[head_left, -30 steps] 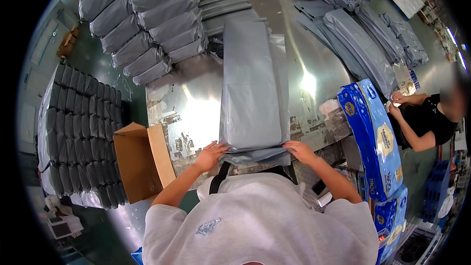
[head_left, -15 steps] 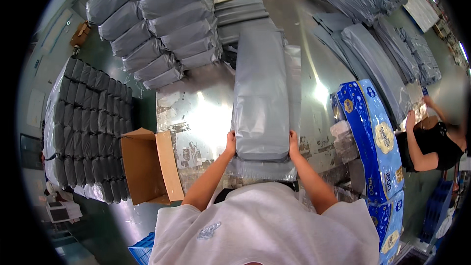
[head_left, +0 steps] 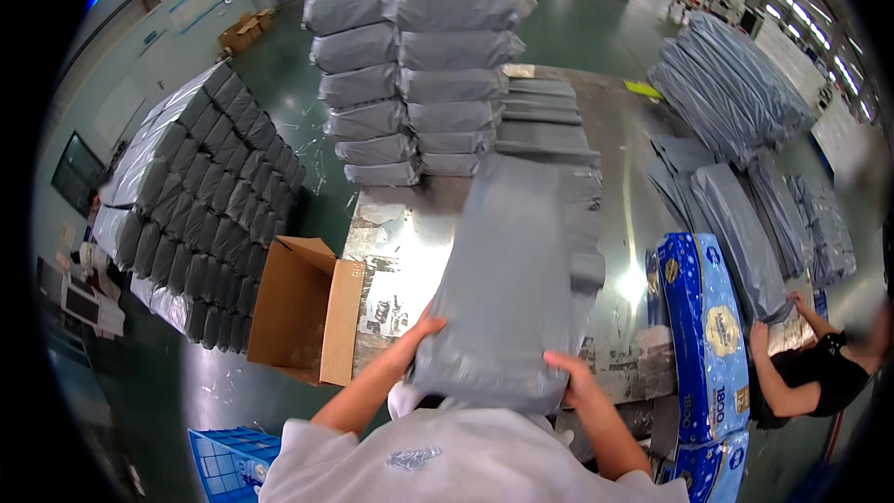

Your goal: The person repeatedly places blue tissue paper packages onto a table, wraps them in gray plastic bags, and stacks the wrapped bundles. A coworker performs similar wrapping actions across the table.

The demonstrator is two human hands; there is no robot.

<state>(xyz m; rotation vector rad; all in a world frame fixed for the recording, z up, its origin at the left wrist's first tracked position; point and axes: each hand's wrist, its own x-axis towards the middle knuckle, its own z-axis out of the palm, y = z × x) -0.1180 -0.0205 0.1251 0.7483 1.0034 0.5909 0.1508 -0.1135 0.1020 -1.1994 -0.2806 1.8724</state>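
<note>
Compared with before, the long smooth grey plastic parcel is lifted higher off the shiny metal table, left hand and right hand gripping its near corners.

Two hands, the left hand and right hand, are gripping one grey parcel. One open carton is standing beside the table. Two blue boxes are sitting at the right. One co-worker is working nearby.
</note>
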